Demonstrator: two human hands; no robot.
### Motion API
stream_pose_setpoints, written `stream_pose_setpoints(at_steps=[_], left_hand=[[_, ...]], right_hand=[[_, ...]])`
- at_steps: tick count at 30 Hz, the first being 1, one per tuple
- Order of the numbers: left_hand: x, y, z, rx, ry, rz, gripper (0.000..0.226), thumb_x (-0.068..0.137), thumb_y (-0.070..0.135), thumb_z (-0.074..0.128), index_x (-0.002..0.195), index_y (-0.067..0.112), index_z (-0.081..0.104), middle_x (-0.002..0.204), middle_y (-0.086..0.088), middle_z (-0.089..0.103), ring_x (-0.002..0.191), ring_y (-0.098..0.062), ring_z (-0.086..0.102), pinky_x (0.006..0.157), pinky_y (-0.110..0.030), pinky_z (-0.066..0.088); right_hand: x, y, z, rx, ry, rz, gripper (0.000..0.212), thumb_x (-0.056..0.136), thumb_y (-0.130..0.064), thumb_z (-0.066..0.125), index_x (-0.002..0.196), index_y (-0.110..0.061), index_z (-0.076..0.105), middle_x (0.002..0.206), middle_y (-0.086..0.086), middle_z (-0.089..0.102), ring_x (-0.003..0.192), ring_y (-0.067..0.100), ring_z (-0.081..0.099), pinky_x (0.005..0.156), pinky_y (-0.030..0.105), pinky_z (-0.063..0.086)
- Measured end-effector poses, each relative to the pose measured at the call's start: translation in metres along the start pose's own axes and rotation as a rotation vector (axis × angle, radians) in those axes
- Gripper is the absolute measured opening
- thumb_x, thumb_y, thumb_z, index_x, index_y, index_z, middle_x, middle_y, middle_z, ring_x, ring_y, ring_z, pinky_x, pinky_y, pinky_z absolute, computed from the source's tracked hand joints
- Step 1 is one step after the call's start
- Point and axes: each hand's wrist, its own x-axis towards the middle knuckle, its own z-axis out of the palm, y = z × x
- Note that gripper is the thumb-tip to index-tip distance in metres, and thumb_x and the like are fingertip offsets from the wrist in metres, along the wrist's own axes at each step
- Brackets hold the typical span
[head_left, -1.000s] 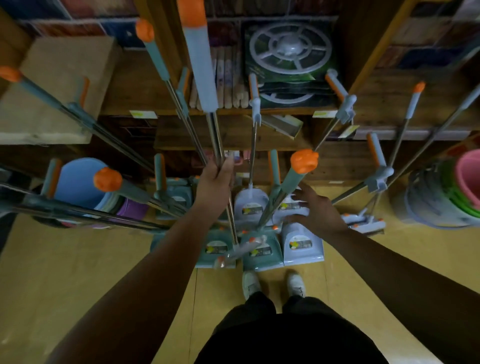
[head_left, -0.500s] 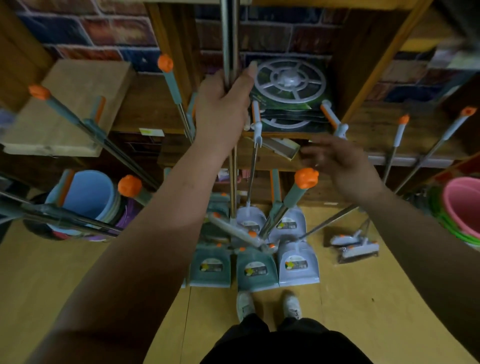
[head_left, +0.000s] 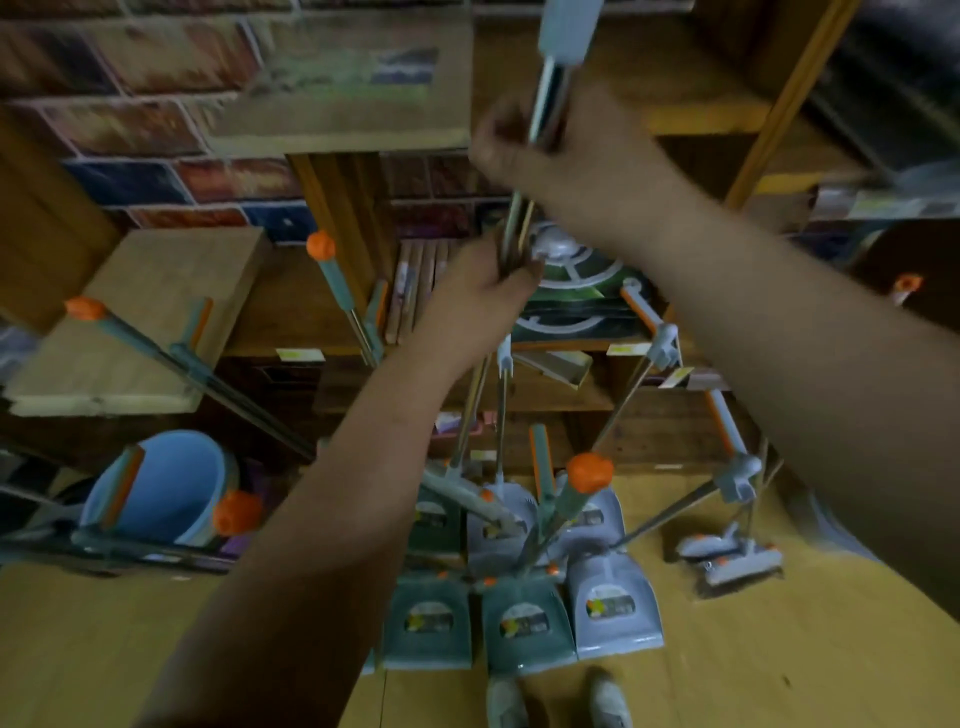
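Observation:
A long-handled dustpan set stands upright in front of me, its metal pole (head_left: 519, 228) rising to a pale blue grip at the top of the frame. My left hand (head_left: 483, 291) grips the pole at mid height. Higher up, my right hand (head_left: 550, 140) holds the same pole just under the blue grip. The pole's lower end runs down to a cluster of grey and teal dustpans (head_left: 519, 618) on the floor. Motion blurs both hands.
Several more poles with orange caps (head_left: 589, 470) lean outward around the cluster. Wooden shelves (head_left: 291, 332) stand behind, with a boxed white rack. Stacked blue buckets (head_left: 161, 488) sit at left. A loose broom head (head_left: 737, 561) lies right on the yellow floor. My shoes are below.
My right hand rose from reaching among the poles and took hold of the pole above my left hand. The pole has been lifted and the view tilted up.

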Motion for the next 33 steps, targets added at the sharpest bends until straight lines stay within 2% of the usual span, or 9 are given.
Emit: stream_pose_setpoints(at_steps=[4, 6, 9, 11, 16, 18, 23, 28, 33], left_hand=[[-0.002, -0.062, 0.022, 0.039, -0.225, -0.26, 0.012, 0.099, 0.021, 0.054, 0.087, 0.021, 0.056, 0.077, 0.003, 0.058, 0.079, -0.014, 0.061, 0.071, -0.031, 0.042], [-0.001, -0.101, 0.03, 0.134, -0.346, -0.366, 0.01, 0.093, 0.021, 0.064, 0.102, 0.026, 0.062, 0.096, 0.0, 0.067, 0.101, -0.022, 0.066, 0.084, -0.034, 0.051], [-0.003, -0.14, 0.035, 0.146, -0.405, -0.589, 0.072, 0.084, 0.018, 0.078, 0.147, 0.019, 0.043, 0.143, -0.011, 0.056, 0.121, -0.026, 0.06, 0.093, -0.034, 0.052], [-0.004, -0.158, 0.037, 0.107, -0.371, -0.714, 0.096, 0.085, 0.018, 0.08, 0.159, 0.013, 0.02, 0.153, -0.011, 0.047, 0.122, -0.023, 0.057, 0.088, -0.025, 0.044], [0.019, -0.197, 0.052, -0.01, -0.254, -0.704, 0.117, 0.072, 0.025, 0.091, 0.161, 0.014, 0.016, 0.158, -0.015, 0.04, 0.095, -0.016, 0.061, 0.069, -0.024, 0.047], [0.033, -0.206, 0.059, -0.03, -0.258, -0.634, 0.114, 0.066, 0.025, 0.095, 0.158, 0.017, 0.027, 0.152, -0.011, 0.047, 0.111, -0.024, 0.061, 0.077, -0.035, 0.056], [0.055, -0.236, 0.073, -0.031, -0.268, -0.473, 0.079, 0.071, 0.007, 0.09, 0.14, 0.008, 0.052, 0.138, -0.005, 0.061, 0.129, -0.023, 0.057, 0.106, -0.041, 0.052], [0.065, -0.256, 0.07, 0.084, -0.305, -0.431, 0.039, 0.076, 0.021, 0.087, 0.111, 0.018, 0.068, 0.118, -0.005, 0.074, 0.116, -0.024, 0.067, 0.102, -0.045, 0.054], [0.076, -0.259, 0.076, 0.119, -0.342, -0.396, 0.065, 0.066, 0.04, 0.085, 0.119, 0.014, 0.06, 0.114, -0.006, 0.071, 0.108, -0.025, 0.067, 0.093, -0.046, 0.057]], right_hand=[[-0.021, 0.056, 0.041, -0.101, -0.194, 0.338, 0.037, 0.083, -0.041, 0.071, 0.086, -0.004, 0.065, 0.08, 0.019, 0.068, 0.073, 0.024, 0.066, 0.07, 0.045, 0.056], [-0.03, 0.085, 0.063, -0.114, -0.251, 0.396, 0.042, 0.082, -0.043, 0.072, 0.088, -0.001, 0.065, 0.078, 0.023, 0.064, 0.068, 0.028, 0.063, 0.065, 0.046, 0.054], [-0.033, 0.124, 0.088, -0.139, -0.262, 0.451, 0.042, 0.082, -0.042, 0.072, 0.089, -0.001, 0.067, 0.077, 0.022, 0.063, 0.065, 0.026, 0.061, 0.061, 0.047, 0.054], [-0.029, 0.146, 0.099, -0.153, -0.261, 0.483, 0.041, 0.083, -0.041, 0.071, 0.089, -0.001, 0.066, 0.078, 0.021, 0.063, 0.067, 0.027, 0.061, 0.062, 0.047, 0.054], [-0.017, 0.178, 0.119, -0.144, -0.251, 0.517, 0.028, 0.085, -0.032, 0.072, 0.088, -0.004, 0.068, 0.064, 0.003, 0.053, 0.06, 0.014, 0.053, 0.049, 0.026, 0.033], [-0.014, 0.191, 0.126, -0.144, -0.25, 0.525, 0.026, 0.085, -0.03, 0.072, 0.086, -0.004, 0.066, 0.065, 0.001, 0.051, 0.063, 0.017, 0.053, 0.051, 0.027, 0.034], [-0.015, 0.222, 0.149, -0.166, -0.267, 0.571, 0.026, 0.082, -0.033, 0.073, 0.086, -0.007, 0.069, 0.08, 0.011, 0.067, 0.075, 0.023, 0.064, 0.064, 0.039, 0.054], [-0.017, 0.235, 0.164, -0.187, -0.265, 0.58, 0.033, 0.081, -0.036, 0.074, 0.09, -0.005, 0.069, 0.087, 0.015, 0.069, 0.079, 0.025, 0.065, 0.072, 0.043, 0.056], [-0.021, 0.243, 0.17, -0.199, -0.253, 0.55, 0.039, 0.08, -0.028, 0.076, 0.106, -0.003, 0.064, 0.113, 0.019, 0.057, 0.1, 0.03, 0.058, 0.08, 0.034, 0.048]])
